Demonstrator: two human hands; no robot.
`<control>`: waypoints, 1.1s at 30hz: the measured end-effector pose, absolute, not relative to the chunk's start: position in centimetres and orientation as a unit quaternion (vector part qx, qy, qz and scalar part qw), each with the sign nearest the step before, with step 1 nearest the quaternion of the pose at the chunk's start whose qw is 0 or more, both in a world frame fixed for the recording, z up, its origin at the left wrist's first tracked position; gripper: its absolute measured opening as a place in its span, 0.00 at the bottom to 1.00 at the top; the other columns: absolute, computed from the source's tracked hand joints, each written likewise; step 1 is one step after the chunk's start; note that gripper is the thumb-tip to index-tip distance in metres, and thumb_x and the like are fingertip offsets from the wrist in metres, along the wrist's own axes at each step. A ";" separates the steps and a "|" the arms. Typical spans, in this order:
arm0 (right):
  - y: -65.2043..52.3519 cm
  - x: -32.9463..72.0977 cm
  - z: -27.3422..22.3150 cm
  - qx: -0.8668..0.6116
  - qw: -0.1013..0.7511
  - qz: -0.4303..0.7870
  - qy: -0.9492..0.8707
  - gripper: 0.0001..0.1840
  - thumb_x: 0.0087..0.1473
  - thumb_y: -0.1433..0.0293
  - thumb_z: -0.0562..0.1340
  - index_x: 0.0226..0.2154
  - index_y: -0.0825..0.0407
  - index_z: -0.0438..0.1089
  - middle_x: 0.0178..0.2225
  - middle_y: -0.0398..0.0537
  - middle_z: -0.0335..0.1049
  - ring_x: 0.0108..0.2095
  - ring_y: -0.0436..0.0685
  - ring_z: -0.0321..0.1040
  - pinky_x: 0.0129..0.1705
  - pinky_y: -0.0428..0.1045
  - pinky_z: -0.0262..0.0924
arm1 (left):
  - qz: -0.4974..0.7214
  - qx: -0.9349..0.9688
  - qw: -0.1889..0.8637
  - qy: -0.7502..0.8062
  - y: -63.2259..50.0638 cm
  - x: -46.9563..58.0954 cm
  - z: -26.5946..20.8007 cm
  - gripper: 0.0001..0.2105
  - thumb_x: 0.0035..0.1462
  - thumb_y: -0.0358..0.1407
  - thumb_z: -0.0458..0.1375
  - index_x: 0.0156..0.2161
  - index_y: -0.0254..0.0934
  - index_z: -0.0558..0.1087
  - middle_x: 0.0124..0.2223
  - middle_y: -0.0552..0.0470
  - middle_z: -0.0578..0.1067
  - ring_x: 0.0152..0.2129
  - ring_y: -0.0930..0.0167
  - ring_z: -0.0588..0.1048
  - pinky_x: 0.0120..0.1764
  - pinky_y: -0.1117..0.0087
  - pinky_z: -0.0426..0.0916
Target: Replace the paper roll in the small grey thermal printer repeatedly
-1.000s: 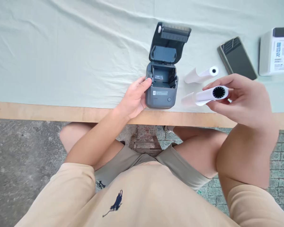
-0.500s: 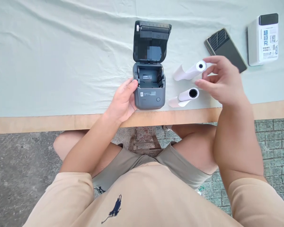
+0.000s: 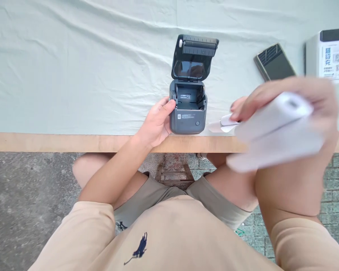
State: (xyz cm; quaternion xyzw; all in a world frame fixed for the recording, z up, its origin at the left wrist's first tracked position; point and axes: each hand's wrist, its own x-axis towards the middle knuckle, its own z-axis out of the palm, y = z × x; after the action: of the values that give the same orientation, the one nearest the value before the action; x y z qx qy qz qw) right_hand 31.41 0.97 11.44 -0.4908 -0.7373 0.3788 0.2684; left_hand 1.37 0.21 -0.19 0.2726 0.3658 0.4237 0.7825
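My left hand (image 3: 156,122) grips the left side of a dark grey label printer (image 3: 188,122), its thumb on the upper edge. The printer's lid (image 3: 194,56) stands raised, and its paper bay holds no roll. My right hand (image 3: 307,88) is closed around a white paper roll (image 3: 271,116), lifted close to the camera with its loose end hanging down, blurred by motion. Behind that hand, a second white paper roll (image 3: 228,120) lies on the cloth to the right of the printer, partly hidden.
A dark smartphone (image 3: 277,62) lies beyond my right hand. Farther right stands a white box-shaped device (image 3: 324,56) with a black top and printed label. Pale green cloth (image 3: 87,75) covers the table, whose wooden edge (image 3: 59,143) runs in front of me.
My right hand has closed on the farther paper roll and raised it off the cloth toward me. My left hand stays on the printer; the whole view has shifted slightly.
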 end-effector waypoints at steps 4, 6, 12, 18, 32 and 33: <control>0.5 26.8 13.1 -0.410 0.190 0.380 -0.807 0.10 0.67 0.61 0.72 0.50 0.35 0.87 0.47 0.45 0.92 0.42 0.65 0.87 0.50 0.63 0.85 | 0.445 0.256 0.778 0.361 0.2 2.0 0.1 0.21 0.70 0.55 0.83 0.52 0.43 0.85 0.47 0.52 0.94 0.40 0.66 0.93 0.39 0.70 0.87; 1.1 25.1 12.9 -0.457 0.178 0.287 -0.823 0.19 0.66 0.66 0.70 0.57 0.37 0.87 0.54 0.46 0.93 0.48 0.67 0.89 0.57 0.63 0.85 | 0.453 0.252 0.778 0.354 0.0 2.3 0.2 0.19 0.71 0.52 0.83 0.51 0.43 0.86 0.45 0.54 0.92 0.39 0.69 0.91 0.40 0.71 0.87; 3.3 23.3 11.9 -0.561 0.044 0.147 -0.813 0.17 0.70 0.70 0.69 0.57 0.35 0.80 0.53 0.50 0.92 0.49 0.75 0.87 0.59 0.68 0.75 | 0.441 0.264 0.787 0.340 -0.5 2.1 0.0 0.27 0.68 0.57 0.85 0.61 0.45 0.86 0.59 0.48 0.94 0.58 0.56 0.95 0.50 0.63 0.92; 3.4 23.4 11.0 -0.542 0.041 0.132 -0.829 0.08 0.74 0.66 0.71 0.53 0.38 0.79 0.52 0.53 0.91 0.59 0.78 0.85 0.64 0.70 0.72 | 0.431 0.256 0.788 0.357 -0.4 2.0 0.0 0.25 0.71 0.52 0.83 0.63 0.45 0.85 0.60 0.48 0.93 0.65 0.52 0.93 0.56 0.59 0.93; 2.7 25.1 11.1 -0.452 0.205 0.168 -0.852 0.14 0.76 0.58 0.68 0.35 0.40 0.80 0.44 0.51 0.89 0.54 0.75 0.86 0.63 0.73 0.73 | 0.435 0.266 0.776 0.372 -0.6 1.5 0.6 0.44 0.41 0.47 0.96 0.61 0.45 0.81 0.66 0.44 0.90 0.77 0.41 0.86 0.60 0.55 0.93; 3.2 25.7 11.0 -0.454 0.264 0.144 -0.839 0.12 0.77 0.58 0.68 0.38 0.41 0.82 0.46 0.52 0.89 0.53 0.74 0.86 0.60 0.71 0.75 | 0.432 0.266 0.776 0.375 -0.7 1.5 0.6 0.45 0.41 0.47 0.96 0.62 0.46 0.81 0.67 0.43 0.90 0.78 0.39 0.84 0.63 0.52 0.93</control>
State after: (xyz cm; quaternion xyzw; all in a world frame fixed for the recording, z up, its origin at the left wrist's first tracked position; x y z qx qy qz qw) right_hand 25.75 3.15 10.97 -0.4543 -0.8385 0.1443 0.2640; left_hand 1.50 -0.65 0.57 0.2657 0.3751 0.4320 0.7759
